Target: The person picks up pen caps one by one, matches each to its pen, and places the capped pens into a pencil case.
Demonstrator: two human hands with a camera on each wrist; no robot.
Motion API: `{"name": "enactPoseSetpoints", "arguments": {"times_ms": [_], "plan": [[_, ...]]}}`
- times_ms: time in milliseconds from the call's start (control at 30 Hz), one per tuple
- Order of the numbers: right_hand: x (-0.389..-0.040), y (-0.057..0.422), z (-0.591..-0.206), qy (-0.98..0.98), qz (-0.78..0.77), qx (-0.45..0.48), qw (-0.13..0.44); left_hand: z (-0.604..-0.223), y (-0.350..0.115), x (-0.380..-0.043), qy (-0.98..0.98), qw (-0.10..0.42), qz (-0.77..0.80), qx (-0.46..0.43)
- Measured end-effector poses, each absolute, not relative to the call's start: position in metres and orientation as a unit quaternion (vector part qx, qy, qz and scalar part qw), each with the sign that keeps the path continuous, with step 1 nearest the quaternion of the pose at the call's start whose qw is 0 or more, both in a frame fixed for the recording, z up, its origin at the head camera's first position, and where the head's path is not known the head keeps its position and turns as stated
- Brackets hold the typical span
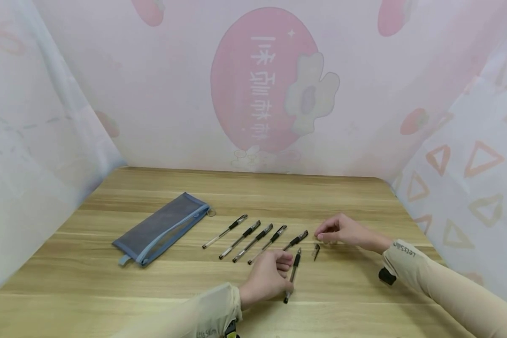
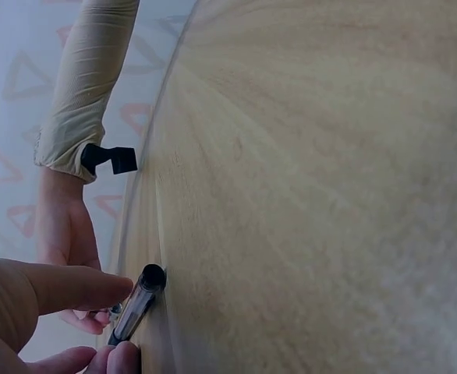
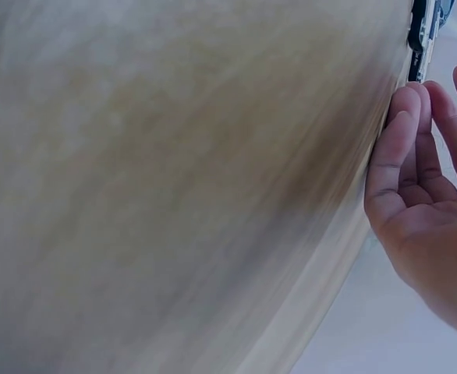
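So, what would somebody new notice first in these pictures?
Probably the big pink circle and pale flower on the backdrop behind the table. In the middle of the tabletop, a row of five pens stands out, with a blue-grey mesh pouch to their left. To their right, an uncapped pen is by the left hand, and a loose cap near the right hand.

The broad tan tabletop (image 1: 346, 300) across the lower frame shows smooth wood grain with a faint sheen. At left of centre, the flat blue-grey pouch (image 1: 165, 225) is sheer, matt mesh cloth. The slim uncapped pen (image 1: 294, 271) at lower centre has a clear, glossy plastic barrel and a matt black grip, probably rubber. The pink-printed pale backdrop (image 1: 173, 94) above and the beige sleeve (image 1: 439, 281) at lower right are matt cloth.
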State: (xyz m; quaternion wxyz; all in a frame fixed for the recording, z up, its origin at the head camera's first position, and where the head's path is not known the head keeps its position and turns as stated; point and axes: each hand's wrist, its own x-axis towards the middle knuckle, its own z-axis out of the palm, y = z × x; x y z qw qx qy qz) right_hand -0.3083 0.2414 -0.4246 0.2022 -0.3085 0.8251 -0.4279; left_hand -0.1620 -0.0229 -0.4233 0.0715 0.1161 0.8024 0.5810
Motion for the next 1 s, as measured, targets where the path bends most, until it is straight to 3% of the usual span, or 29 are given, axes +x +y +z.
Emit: {"name": "enactPoseSetpoints", "arguments": {"times_ms": [433, 1000], "plan": [[-0.307, 0.244, -0.424, 0.83, -0.416, -0.313, 0.201, -0.425, -0.033, -0.166, 0.806, 0.106, 0.566, 0.141], [-0.31, 0.248, -0.423, 0.814, -0.412, -0.339, 0.229, -0.42, -0.063, -0.175, 0.821, 0.104, 0.528, 0.191]]}}
